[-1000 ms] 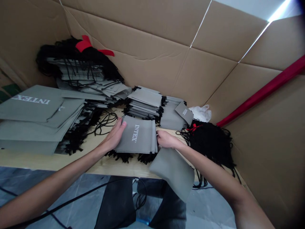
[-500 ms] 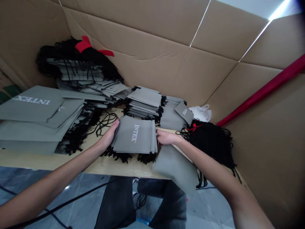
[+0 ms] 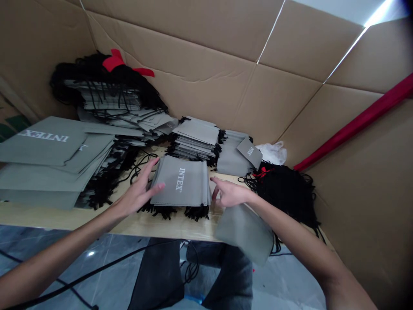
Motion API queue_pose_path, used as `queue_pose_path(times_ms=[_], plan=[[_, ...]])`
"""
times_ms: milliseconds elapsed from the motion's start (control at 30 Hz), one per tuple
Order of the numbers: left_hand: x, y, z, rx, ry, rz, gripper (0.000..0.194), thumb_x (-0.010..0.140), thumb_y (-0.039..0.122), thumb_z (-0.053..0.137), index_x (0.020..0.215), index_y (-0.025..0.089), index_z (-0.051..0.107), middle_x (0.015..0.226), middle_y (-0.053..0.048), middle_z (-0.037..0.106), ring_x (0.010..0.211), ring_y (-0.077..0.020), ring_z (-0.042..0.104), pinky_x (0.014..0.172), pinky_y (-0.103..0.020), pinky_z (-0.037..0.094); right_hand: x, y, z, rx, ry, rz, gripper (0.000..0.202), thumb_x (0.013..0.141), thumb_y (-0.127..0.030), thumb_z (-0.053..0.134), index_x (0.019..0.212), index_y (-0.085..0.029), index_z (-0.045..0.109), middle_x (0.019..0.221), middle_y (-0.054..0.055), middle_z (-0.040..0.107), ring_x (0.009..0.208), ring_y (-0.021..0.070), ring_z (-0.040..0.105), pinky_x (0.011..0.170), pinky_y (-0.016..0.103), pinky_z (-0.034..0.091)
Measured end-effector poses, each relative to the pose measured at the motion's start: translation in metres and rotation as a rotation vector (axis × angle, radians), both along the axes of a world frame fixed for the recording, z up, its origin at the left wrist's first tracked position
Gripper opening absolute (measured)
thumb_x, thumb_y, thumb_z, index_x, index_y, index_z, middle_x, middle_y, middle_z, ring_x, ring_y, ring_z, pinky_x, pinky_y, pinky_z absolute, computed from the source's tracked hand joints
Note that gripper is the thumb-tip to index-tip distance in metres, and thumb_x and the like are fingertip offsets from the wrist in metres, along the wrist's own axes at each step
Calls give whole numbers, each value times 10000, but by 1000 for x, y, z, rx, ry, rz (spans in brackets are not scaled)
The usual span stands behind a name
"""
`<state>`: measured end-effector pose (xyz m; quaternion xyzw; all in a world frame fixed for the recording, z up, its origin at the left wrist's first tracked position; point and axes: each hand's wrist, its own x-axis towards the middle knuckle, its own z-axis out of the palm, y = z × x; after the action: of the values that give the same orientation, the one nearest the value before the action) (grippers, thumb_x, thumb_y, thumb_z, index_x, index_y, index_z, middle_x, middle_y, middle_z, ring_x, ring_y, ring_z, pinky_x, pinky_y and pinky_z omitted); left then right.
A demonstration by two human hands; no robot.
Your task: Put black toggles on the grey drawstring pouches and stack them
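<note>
A neat stack of grey drawstring bags (image 3: 179,183), its top one printed INTEX, lies on the table in front of me with black cord ends sticking out at the near side. At the stack's left edge is my left hand (image 3: 142,189), thumb spread from the fingers over the top bag, gripping nothing. Just right of the stack hovers my right hand (image 3: 230,192), index finger extended and the other fingers curled. A loose grey drawstring bag (image 3: 247,234), slightly blurred, hangs from that hand over the table's front edge; the grip itself is hidden behind the hand.
Large grey INTEX bags (image 3: 41,150) are piled at left. Behind are a heap with black cords (image 3: 106,94), a shorter stack (image 3: 196,133) and flat bags (image 3: 230,153). A black cord bundle (image 3: 284,196) lies at right. Cardboard walls (image 3: 206,64) enclose the table (image 3: 180,228).
My left hand has let go of the stack's left side and opened, moving slightly left and nearer. My right hand and its hanging bag have shifted slightly right, away from the stack.
</note>
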<state>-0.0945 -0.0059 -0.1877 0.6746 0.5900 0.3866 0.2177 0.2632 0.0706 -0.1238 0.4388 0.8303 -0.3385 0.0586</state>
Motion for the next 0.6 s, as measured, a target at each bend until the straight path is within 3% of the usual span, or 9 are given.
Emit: queue_pose_path(times_ms=[67, 133, 167, 233, 333, 467, 600], plan=[[4, -14, 10, -1, 89, -94, 1291, 770, 831, 859, 1807, 343, 267, 1932, -83, 85, 1764, -470, 189, 1414, -650, 308, 2, -12, 3, -59, 65, 19, 889, 873, -392, 969, 1604, -175, 510, 1224, 98, 794, 1028, 257, 793, 935, 395, 664], [12, -23, 16, -7, 278, -170, 1305, 765, 771, 903, 1812, 404, 215, 1933, -48, -87, 1776, -500, 42, 1404, -717, 273, 1, -19, 2, -73, 129, 12, 1235, 738, -434, 1045, 1707, -167, 329, 1225, 98, 801, 1025, 269, 801, 918, 364, 650], [16, -24, 17, -9, 340, -194, 1288, 782, 743, 904, 1812, 417, 202, 1929, -39, -120, 1774, -509, -14, 1395, -739, 275, 0, -20, 1, -66, 155, 3, 1310, 713, -458, 1051, 1727, -168, 274, 1242, 103, 798, 1047, 279, 801, 927, 364, 642], [22, -24, 17, -5, 414, -223, 1223, 828, 690, 885, 1811, 417, 211, 1931, -41, -100, 1768, -515, -67, 1384, -750, 293, -2, -19, -2, -48, 183, -13, 1302, 711, -443, 1040, 1720, -158, 267, 1227, 103, 801, 1082, 300, 796, 957, 383, 625], [26, -16, 13, 28, 463, -221, 1138, 850, 636, 872, 1797, 382, 294, 1935, -76, 3, 1770, -522, -16, 1382, -732, 319, -4, -14, -4, -53, 180, -20, 1165, 730, -360, 1011, 1668, -129, 359, 1109, 76, 822, 1031, 305, 802, 927, 393, 621], [28, -6, 11, 45, 498, -191, 1068, 854, 664, 843, 1764, 336, 390, 1923, -126, 90, 1762, -537, 88, 1361, -749, 341, -8, -8, -2, -56, 168, -13, 987, 778, -283, 965, 1607, -134, 450, 1065, 51, 832, 984, 272, 809, 901, 361, 623], [34, -8, 15, 21, 530, -152, 1080, 861, 703, 818, 1771, 320, 381, 1912, -164, 138, 1750, -572, 93, 1307, -820, 353, -11, -7, 1, -32, 107, 8, 853, 848, -278, 953, 1564, -140, 511, 1115, 67, 828, 994, 253, 810, 931, 369, 642]])
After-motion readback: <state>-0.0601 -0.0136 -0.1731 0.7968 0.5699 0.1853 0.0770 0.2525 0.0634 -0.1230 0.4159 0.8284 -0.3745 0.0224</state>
